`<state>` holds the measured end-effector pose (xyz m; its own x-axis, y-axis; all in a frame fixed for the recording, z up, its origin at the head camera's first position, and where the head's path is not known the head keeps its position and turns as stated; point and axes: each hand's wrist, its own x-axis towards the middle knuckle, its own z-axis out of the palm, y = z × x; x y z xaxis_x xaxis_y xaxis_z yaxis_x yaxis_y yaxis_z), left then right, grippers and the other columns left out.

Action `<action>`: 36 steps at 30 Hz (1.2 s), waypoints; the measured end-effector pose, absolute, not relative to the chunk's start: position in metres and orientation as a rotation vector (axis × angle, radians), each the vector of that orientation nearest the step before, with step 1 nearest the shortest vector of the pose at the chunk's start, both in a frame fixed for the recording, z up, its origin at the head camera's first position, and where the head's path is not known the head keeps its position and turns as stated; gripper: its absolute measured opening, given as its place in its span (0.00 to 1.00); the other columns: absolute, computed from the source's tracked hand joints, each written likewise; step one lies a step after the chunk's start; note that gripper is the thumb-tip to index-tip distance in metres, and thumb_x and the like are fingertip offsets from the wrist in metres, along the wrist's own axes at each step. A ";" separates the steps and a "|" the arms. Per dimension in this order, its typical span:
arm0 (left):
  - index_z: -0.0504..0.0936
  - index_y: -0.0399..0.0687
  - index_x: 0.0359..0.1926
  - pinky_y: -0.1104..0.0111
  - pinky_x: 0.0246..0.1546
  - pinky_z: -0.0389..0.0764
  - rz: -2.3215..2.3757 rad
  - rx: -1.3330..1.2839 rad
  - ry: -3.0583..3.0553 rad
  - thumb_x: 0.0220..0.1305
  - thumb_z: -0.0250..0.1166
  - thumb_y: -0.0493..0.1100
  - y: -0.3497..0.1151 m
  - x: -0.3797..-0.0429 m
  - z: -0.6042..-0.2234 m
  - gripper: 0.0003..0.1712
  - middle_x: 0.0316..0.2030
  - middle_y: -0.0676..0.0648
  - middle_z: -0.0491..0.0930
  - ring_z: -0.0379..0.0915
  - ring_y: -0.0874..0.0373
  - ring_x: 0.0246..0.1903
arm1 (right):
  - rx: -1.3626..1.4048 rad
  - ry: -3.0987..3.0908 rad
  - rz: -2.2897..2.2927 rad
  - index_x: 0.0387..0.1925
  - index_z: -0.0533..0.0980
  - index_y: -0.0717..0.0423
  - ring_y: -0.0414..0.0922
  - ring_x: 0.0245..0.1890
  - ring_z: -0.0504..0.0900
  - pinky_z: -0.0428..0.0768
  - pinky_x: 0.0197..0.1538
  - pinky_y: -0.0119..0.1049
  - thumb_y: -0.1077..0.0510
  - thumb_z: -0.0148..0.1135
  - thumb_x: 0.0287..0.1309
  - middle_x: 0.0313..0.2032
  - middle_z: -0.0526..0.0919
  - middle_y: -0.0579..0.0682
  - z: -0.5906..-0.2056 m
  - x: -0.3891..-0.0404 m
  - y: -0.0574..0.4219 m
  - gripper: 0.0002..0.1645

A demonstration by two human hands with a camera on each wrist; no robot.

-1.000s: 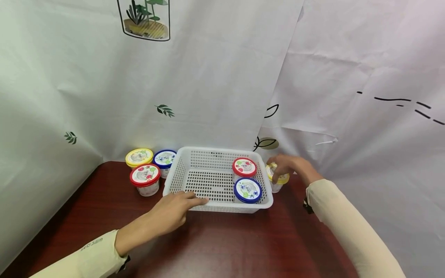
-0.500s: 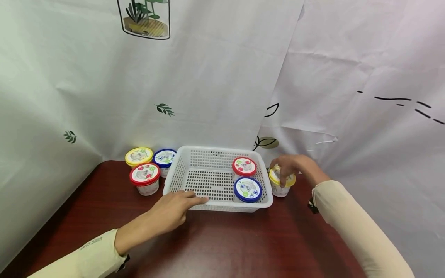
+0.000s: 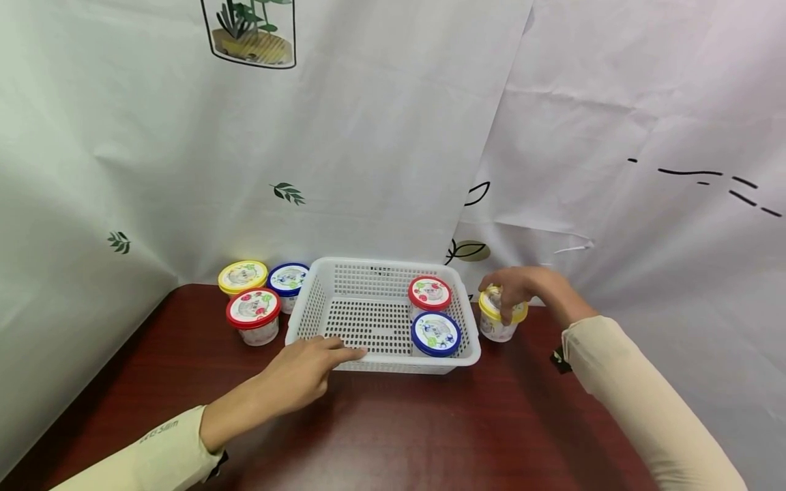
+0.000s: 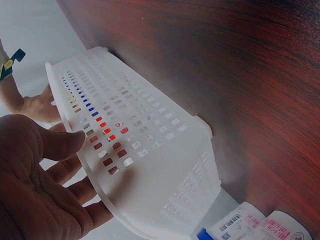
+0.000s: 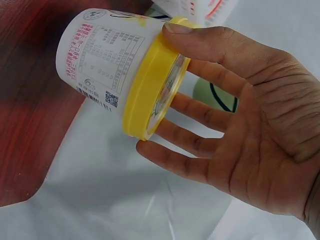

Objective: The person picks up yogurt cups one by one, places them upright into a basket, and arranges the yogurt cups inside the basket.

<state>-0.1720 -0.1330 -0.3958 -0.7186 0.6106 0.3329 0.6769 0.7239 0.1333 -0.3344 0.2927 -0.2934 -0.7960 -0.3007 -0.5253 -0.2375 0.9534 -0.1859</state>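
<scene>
A white perforated plastic basket [image 3: 385,365] stands on the table. My left hand [image 3: 297,375] holds its near rim toward the left, thumb [image 4: 62,143] on the rim and the other fingers going behind it. Inside, at the right end, sit a red-lidded tub [image 3: 430,293] and a blue-lidded tub [image 3: 436,334]. Right of the basket, my right hand [image 3: 522,290] grips a yellow-lidded tub [image 5: 107,62] by its lid from above. The thumb lies on the lid's edge and the fingers reach across to the other side. Whether that tub touches the table is unclear.
Left of the basket stand three more tubs: one yellow-lidded [image 3: 243,276], one blue-lidded [image 3: 288,279] and one red-lidded [image 3: 253,308]. A white patterned sheet [image 3: 368,136] hangs behind and beside the dark red table [image 3: 393,423].
My right hand and the yellow-lidded tub have shifted a little to the right, away from the basket, and the tub looks less covered by the hand. The left hand has stayed on the rim.
</scene>
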 end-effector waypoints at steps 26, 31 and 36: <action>0.90 0.62 0.69 0.66 0.34 0.80 -0.374 -1.011 -2.694 0.61 0.67 0.25 -0.132 -0.175 -0.397 0.40 0.48 0.50 0.92 0.88 0.51 0.43 | -0.528 2.602 -0.056 0.77 0.78 0.46 0.60 0.65 0.78 0.89 0.59 0.51 0.67 0.88 0.42 0.72 0.78 0.63 -0.243 -0.299 0.263 0.57; 0.90 0.62 0.69 0.65 0.34 0.81 -0.372 -1.008 -2.695 0.61 0.66 0.25 -0.132 -0.174 -0.396 0.40 0.49 0.50 0.92 0.89 0.51 0.44 | -0.556 2.627 -0.045 0.76 0.79 0.44 0.61 0.65 0.78 0.88 0.58 0.51 0.66 0.88 0.41 0.73 0.77 0.63 -0.235 -0.294 0.261 0.57; 0.90 0.62 0.69 0.65 0.34 0.81 -0.376 -1.011 -2.690 0.61 0.66 0.25 -0.132 -0.174 -0.396 0.40 0.49 0.50 0.92 0.89 0.51 0.44 | -0.534 2.631 -0.085 0.77 0.78 0.43 0.62 0.66 0.76 0.89 0.55 0.47 0.66 0.88 0.40 0.74 0.74 0.63 -0.228 -0.291 0.262 0.58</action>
<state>-0.1741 -0.1322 -0.3959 -0.7309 0.6065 0.3129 0.6691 0.7272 0.1532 -0.2912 0.2618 -0.2280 -0.8231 -0.3836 -0.4188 -0.3556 0.9231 -0.1465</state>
